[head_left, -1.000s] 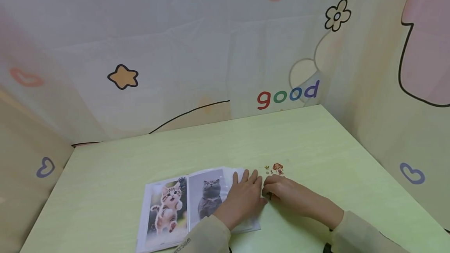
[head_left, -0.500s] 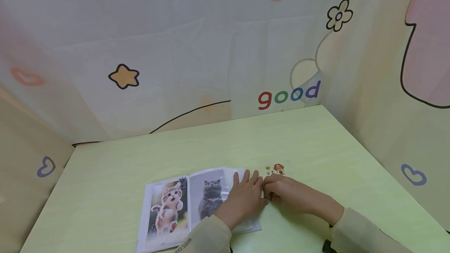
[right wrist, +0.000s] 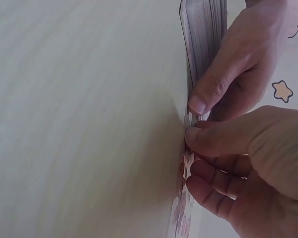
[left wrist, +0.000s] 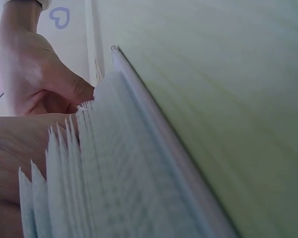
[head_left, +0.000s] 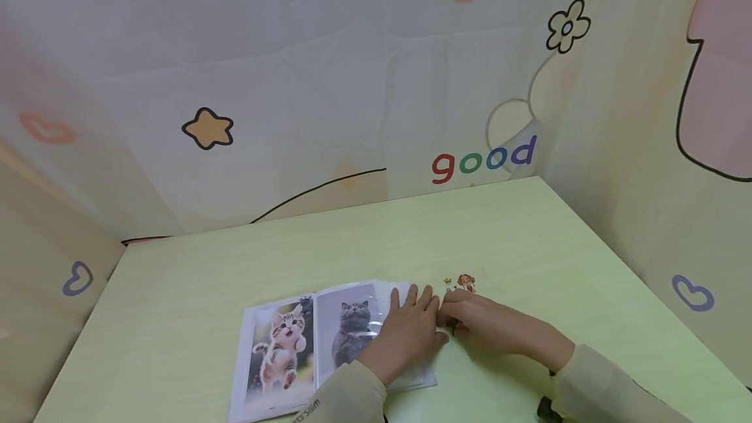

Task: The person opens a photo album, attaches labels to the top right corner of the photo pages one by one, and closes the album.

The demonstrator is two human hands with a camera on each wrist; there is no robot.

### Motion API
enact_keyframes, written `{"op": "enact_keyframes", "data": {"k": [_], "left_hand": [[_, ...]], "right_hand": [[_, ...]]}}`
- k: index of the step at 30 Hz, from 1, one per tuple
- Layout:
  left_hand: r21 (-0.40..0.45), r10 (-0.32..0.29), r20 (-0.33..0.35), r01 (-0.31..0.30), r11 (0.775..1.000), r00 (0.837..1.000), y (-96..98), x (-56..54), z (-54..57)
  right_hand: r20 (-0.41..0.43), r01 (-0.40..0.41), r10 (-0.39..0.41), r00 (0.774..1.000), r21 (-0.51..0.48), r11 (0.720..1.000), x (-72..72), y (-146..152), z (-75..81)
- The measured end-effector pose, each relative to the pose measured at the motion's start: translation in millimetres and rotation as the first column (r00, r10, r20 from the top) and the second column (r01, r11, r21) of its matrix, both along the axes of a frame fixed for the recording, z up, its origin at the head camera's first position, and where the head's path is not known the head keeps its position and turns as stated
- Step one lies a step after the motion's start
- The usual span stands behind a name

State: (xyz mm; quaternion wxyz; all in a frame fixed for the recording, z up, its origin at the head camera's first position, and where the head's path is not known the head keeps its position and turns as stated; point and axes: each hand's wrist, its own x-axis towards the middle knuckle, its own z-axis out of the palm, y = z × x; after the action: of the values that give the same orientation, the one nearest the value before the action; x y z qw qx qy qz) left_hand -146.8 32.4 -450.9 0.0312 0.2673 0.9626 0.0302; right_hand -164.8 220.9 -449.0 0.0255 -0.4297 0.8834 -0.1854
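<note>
An open photo album point(head_left: 237, 371) lies on the table, a kitten picture point(head_left: 281, 351) on its left page and a grey cat picture point(head_left: 352, 331) beside it. My left hand point(head_left: 407, 331) rests flat over the album's right side, fingers spread, its thumb at the page edge. Just right of the album lies a clear sticker sheet point(head_left: 466, 282) printed with a small dog figure. My right hand point(head_left: 482, 322) pinches the sheet between thumb and fingertips, close to the left thumb. In the right wrist view, coloured stickers point(right wrist: 183, 173) show below the pinch; the fingers hide much of the sheet.
The pale green table point(head_left: 282, 250) extends behind and to both sides of the album. Printed cloth walls point(head_left: 294, 96) stand at the back and sides. In the left wrist view, the album's thick stack of pages point(left wrist: 119, 163) rises from the table.
The right hand's fingers shift very slightly at the sticker sheet. The left hand stays on the album, and the head view drifts a little.
</note>
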Motion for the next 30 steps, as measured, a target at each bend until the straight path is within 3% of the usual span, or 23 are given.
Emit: {"op": "enact_keyframes", "data": {"k": [16,30], "left_hand": [[-0.060,-0.006,-0.028,0.004,0.998,1.000,0.0,-0.4,-2.7],[-0.053,0.001,0.005,-0.001,0.999,1.000,0.9,-0.3,-2.2]], "right_hand": [[-0.013,-0.014,0.014,1.000,-0.002,1.000,-3.9,1.6,2.4],[0.003,0.036,-0.036,0.999,-0.025,0.999,-8.0,0.1,1.7]]}}
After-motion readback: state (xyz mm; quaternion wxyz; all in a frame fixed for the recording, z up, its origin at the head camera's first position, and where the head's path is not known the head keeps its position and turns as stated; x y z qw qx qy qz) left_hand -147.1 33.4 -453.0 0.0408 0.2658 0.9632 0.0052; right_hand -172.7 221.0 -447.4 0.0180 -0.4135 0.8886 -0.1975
